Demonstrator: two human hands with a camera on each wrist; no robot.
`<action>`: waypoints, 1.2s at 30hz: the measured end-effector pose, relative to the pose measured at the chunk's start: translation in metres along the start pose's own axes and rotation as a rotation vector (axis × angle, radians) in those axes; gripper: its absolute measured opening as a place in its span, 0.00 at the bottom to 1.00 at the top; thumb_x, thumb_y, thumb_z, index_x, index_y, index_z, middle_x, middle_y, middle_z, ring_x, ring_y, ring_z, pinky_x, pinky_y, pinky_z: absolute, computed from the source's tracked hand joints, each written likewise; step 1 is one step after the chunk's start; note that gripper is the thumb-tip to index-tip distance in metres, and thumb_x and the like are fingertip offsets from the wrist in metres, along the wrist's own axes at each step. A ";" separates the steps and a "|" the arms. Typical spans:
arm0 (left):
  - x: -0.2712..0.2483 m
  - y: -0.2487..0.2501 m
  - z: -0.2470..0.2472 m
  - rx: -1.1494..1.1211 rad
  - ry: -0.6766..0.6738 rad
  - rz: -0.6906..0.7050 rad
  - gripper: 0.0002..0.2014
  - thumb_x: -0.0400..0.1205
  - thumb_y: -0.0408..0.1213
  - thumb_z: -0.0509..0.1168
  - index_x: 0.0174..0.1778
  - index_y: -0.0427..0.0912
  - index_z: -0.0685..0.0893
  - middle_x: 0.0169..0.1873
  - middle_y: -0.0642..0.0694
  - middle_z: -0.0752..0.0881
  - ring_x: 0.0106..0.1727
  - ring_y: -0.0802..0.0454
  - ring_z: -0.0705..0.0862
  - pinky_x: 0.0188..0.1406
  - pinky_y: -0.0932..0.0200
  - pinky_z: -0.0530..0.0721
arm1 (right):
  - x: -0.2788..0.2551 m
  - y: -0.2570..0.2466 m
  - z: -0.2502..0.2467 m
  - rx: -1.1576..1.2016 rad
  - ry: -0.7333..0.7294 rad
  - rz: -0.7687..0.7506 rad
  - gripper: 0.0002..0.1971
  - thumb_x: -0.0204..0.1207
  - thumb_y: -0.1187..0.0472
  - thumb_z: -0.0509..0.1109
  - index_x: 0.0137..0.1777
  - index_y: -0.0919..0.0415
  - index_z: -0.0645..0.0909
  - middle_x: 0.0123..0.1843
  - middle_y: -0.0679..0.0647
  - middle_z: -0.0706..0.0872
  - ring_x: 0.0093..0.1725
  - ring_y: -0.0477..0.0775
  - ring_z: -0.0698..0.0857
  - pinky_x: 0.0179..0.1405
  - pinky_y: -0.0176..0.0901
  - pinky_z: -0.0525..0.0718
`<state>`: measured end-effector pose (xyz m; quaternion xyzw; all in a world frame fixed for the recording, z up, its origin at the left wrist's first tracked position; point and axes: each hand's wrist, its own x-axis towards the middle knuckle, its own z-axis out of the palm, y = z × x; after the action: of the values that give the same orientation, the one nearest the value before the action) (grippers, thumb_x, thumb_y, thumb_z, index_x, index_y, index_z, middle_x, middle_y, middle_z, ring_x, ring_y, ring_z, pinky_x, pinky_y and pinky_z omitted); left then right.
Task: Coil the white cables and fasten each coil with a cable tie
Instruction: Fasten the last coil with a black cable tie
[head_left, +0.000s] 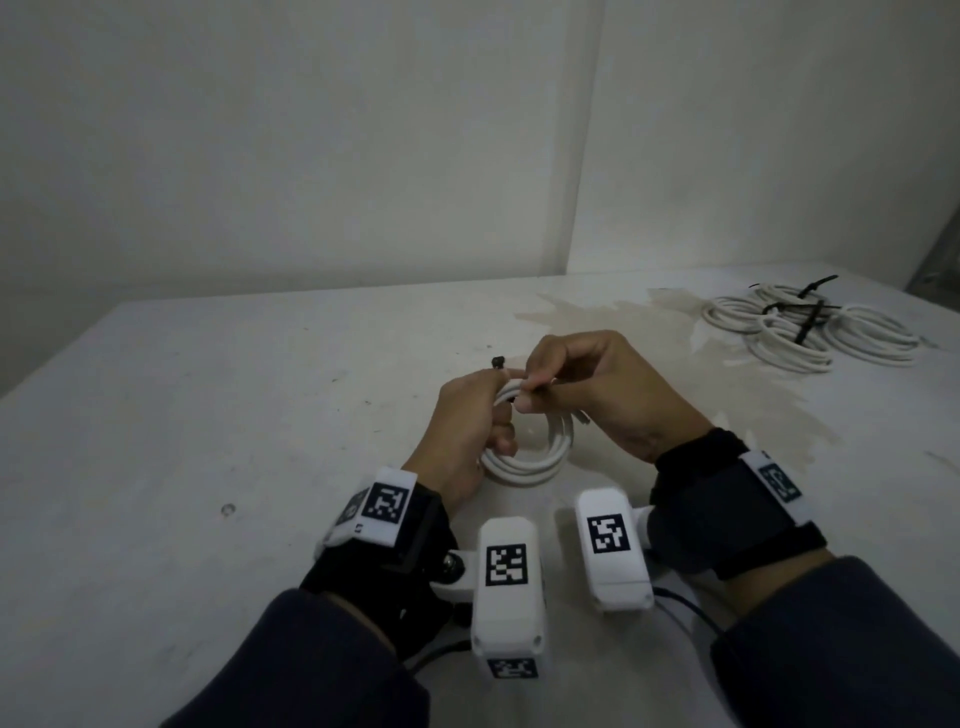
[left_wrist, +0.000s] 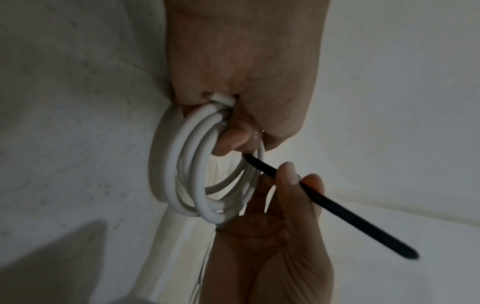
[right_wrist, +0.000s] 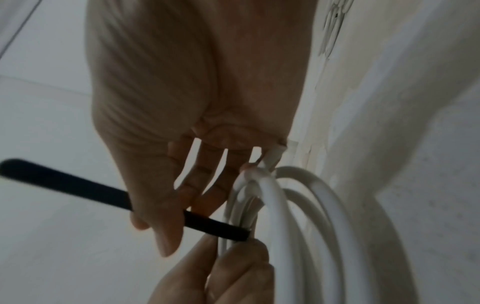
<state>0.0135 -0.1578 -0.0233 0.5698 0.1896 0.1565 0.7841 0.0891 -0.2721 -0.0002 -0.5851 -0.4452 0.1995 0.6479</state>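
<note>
A coiled white cable (head_left: 530, 460) is held just above the table. My left hand (head_left: 498, 415) grips the coil's far-left side, fingers curled through the loops (left_wrist: 187, 164). The head of a black cable tie (head_left: 498, 361) sticks up above that hand. My right hand (head_left: 530, 389) pinches the tie's strap (left_wrist: 324, 201) between thumb and fingers, close to the coil. In the right wrist view the strap (right_wrist: 78, 183) runs from the loops (right_wrist: 311, 226) out past my thumb, its tail free. Whether the strap passes through the head is hidden.
Several tied white coils (head_left: 805, 327) with black ties lie in a pile at the table's back right. A pale stain (head_left: 623, 322) spreads across the white table (head_left: 208, 415) behind my hands. Walls close off the back and right.
</note>
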 end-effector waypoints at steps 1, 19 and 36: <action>0.000 0.000 0.000 0.001 0.004 0.012 0.16 0.86 0.32 0.54 0.32 0.43 0.78 0.14 0.52 0.67 0.13 0.58 0.61 0.11 0.69 0.63 | 0.000 0.000 -0.001 0.009 0.022 -0.002 0.14 0.61 0.81 0.75 0.30 0.60 0.87 0.32 0.52 0.87 0.37 0.49 0.87 0.40 0.32 0.83; -0.007 0.001 0.002 0.104 -0.071 0.179 0.10 0.88 0.37 0.55 0.55 0.44 0.82 0.13 0.58 0.72 0.17 0.60 0.62 0.15 0.66 0.66 | 0.001 -0.004 0.000 -0.011 0.245 0.091 0.16 0.74 0.72 0.72 0.61 0.60 0.85 0.26 0.60 0.78 0.29 0.57 0.81 0.41 0.51 0.80; -0.006 -0.002 0.001 0.147 -0.114 0.213 0.10 0.88 0.39 0.57 0.49 0.46 0.83 0.13 0.57 0.70 0.18 0.59 0.62 0.17 0.65 0.66 | 0.000 -0.004 -0.002 0.032 0.163 0.183 0.17 0.74 0.76 0.67 0.62 0.65 0.83 0.23 0.55 0.80 0.25 0.54 0.78 0.34 0.36 0.82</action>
<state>0.0094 -0.1622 -0.0246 0.6506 0.0939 0.1920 0.7287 0.0895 -0.2741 0.0038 -0.6273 -0.3323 0.2165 0.6702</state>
